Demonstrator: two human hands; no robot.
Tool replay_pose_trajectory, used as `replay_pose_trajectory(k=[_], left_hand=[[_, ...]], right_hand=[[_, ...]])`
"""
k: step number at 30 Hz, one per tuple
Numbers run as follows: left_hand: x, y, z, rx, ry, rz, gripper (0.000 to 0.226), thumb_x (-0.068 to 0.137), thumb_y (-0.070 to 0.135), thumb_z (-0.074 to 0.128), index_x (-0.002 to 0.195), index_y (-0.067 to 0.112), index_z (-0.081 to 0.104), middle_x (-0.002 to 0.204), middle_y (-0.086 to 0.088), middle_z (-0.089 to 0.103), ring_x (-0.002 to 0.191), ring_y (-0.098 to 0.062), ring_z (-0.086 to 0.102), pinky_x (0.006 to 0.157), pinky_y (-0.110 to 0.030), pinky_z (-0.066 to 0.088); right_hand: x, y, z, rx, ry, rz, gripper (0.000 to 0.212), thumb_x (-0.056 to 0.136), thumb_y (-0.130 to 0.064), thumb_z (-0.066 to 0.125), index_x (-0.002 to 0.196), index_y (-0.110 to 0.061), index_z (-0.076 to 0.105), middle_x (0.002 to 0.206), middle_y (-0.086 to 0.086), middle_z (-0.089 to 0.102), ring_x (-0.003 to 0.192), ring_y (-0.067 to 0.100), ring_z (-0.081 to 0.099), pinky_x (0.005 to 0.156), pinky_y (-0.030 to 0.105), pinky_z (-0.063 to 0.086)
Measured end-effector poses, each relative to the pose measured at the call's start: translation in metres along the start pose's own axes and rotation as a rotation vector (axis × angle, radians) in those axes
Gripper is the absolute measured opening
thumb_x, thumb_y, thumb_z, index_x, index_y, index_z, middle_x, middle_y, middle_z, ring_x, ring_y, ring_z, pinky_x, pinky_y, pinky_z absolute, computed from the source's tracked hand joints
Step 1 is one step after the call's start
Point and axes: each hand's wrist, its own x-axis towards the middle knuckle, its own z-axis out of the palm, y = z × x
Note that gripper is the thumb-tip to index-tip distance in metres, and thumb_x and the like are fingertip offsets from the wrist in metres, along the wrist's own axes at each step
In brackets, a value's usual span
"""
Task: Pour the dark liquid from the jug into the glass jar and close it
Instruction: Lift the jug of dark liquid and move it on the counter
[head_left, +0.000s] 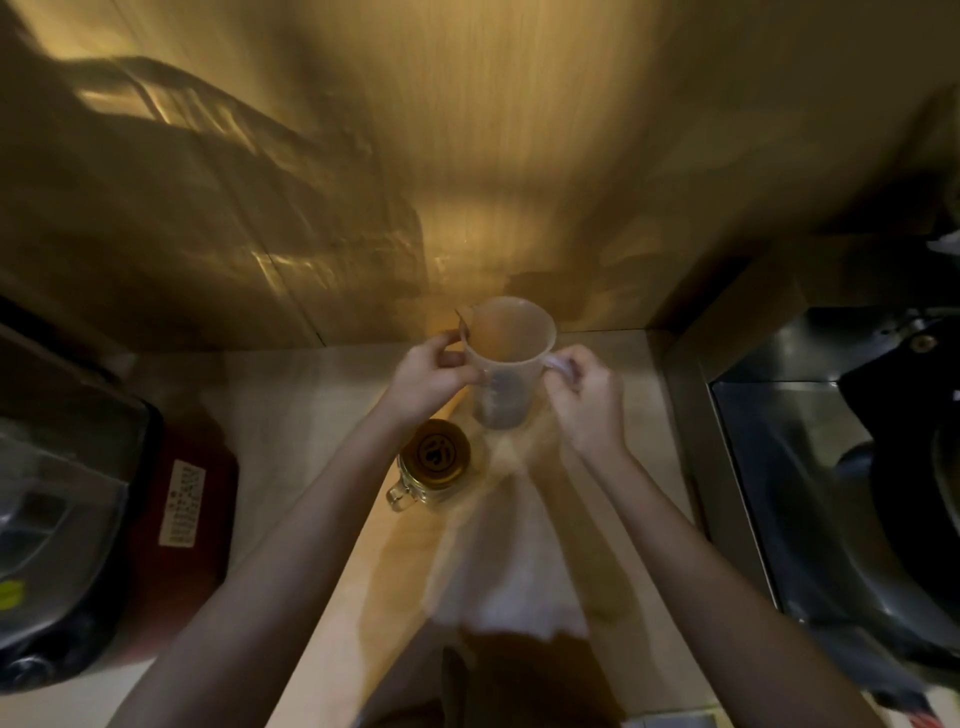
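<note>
The fingers (563, 364) of the right hand (589, 400) are curled shut round the handle of the translucent jug (506, 364), while those of the left hand (428, 379) are pressed against its far-left side. Nearest on the tabletop (291, 415), by the left forearm, the glass jar (435, 462) stands with its dark lid seemingly on; just behind it the jug is held upright toward the back edge. The step in hand appears to be gripping the jug, so uncapping is judged necessary before tilting.
</note>
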Motion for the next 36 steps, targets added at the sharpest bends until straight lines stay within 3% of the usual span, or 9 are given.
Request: replay_pose_trajectory(k=[4, 6, 8, 12, 14, 18, 24, 28, 36], left_hand=[[-0.028, 0.011, 0.021, -0.076, -0.014, 0.053, 0.054, 0.077, 0.006, 0.062, 0.128, 0.01, 0.042, 0.107, -0.012, 0.064, 0.089, -0.014, 0.059, 0.07, -0.011, 0.047], [-0.041, 0.007, 0.033, -0.115, -0.006, 0.055, 0.058, 0.076, 0.006, 0.064, 0.129, 0.01, 0.042, 0.109, -0.013, 0.064, 0.096, -0.019, 0.06, 0.082, -0.022, 0.049], [-0.053, -0.003, 0.044, -0.111, -0.001, 0.048, 0.063, 0.072, 0.008, 0.068, 0.129, 0.013, 0.042, 0.108, -0.011, 0.064, 0.099, -0.022, 0.061, 0.089, -0.035, 0.05], [-0.075, -0.033, 0.065, -0.1, -0.051, 0.047, 0.071, 0.065, 0.006, 0.074, 0.128, 0.013, 0.042, 0.095, -0.003, 0.058, 0.09, -0.019, 0.059, 0.082, -0.031, 0.052], [-0.086, -0.048, 0.075, -0.057, -0.063, 0.067, 0.072, 0.065, 0.008, 0.075, 0.127, 0.02, 0.041, 0.091, 0.008, 0.052, 0.083, -0.009, 0.055, 0.071, -0.017, 0.049], [-0.101, -0.074, 0.092, -0.074, -0.076, 0.067, 0.072, 0.06, 0.015, 0.077, 0.119, 0.034, 0.04, 0.104, 0.005, 0.055, 0.089, -0.014, 0.053, 0.076, -0.031, 0.05], [-0.111, -0.099, 0.104, -0.03, -0.034, 0.064, 0.068, 0.054, 0.026, 0.074, 0.113, 0.039, 0.043, 0.108, 0.01, 0.056, 0.09, -0.005, 0.054, 0.073, -0.02, 0.046], [-0.114, -0.108, 0.105, 0.017, -0.039, 0.084, 0.077, 0.054, 0.03, 0.074, 0.125, 0.027, 0.045, 0.113, 0.005, 0.058, 0.092, -0.009, 0.056, 0.077, -0.024, 0.047], [-0.117, -0.113, 0.104, 0.061, -0.067, 0.051, 0.081, 0.057, 0.029, 0.074, 0.131, 0.022, 0.042, 0.115, 0.004, 0.057, 0.101, -0.017, 0.054, 0.087, -0.037, 0.047]], right_hand=[[-0.019, -0.005, -0.021, 0.139, 0.167, 0.008, 0.011, 0.085, -0.001, 0.055, 0.075, -0.004, 0.058, 0.063, 0.007, 0.055, 0.06, 0.021, 0.052, 0.056, 0.033, 0.042], [-0.032, -0.003, -0.03, 0.196, 0.203, 0.021, 0.014, 0.086, 0.001, 0.053, 0.073, -0.003, 0.056, 0.063, 0.006, 0.053, 0.059, 0.017, 0.051, 0.055, 0.028, 0.042], [-0.048, 0.004, -0.036, 0.238, 0.225, 0.022, 0.019, 0.087, 0.003, 0.05, 0.072, -0.008, 0.054, 0.062, -0.001, 0.051, 0.056, 0.005, 0.048, 0.052, 0.013, 0.039], [-0.082, 0.024, -0.039, 0.227, 0.238, 0.045, 0.023, 0.087, 0.007, 0.048, 0.075, -0.012, 0.053, 0.065, -0.008, 0.052, 0.059, 0.0, 0.049, 0.055, 0.011, 0.039], [-0.099, 0.036, -0.038, 0.187, 0.22, 0.051, 0.024, 0.087, 0.008, 0.047, 0.077, -0.013, 0.052, 0.066, -0.012, 0.051, 0.06, -0.003, 0.049, 0.056, 0.009, 0.038], [-0.129, 0.056, -0.035, 0.12, 0.118, 0.099, 0.02, 0.09, 0.007, 0.048, 0.081, -0.011, 0.052, 0.066, -0.013, 0.049, 0.058, -0.003, 0.047, 0.054, 0.015, 0.037], [-0.151, 0.069, -0.034, 0.039, 0.006, 0.175, 0.019, 0.086, 0.009, 0.052, 0.079, -0.008, 0.05, 0.06, -0.005, 0.046, 0.057, 0.015, 0.045, 0.053, 0.024, 0.034], [-0.155, 0.068, -0.034, 0.004, -0.04, 0.189, 0.026, 0.084, 0.01, 0.053, 0.076, -0.014, 0.047, 0.059, -0.012, 0.044, 0.055, 0.011, 0.043, 0.049, 0.011, 0.034], [-0.156, 0.073, -0.037, 0.049, -0.131, 0.25, 0.013, 0.09, 0.004, 0.048, 0.081, -0.003, 0.054, 0.072, 0.008, 0.055, 0.068, 0.021, 0.051, 0.059, 0.027, 0.035]])
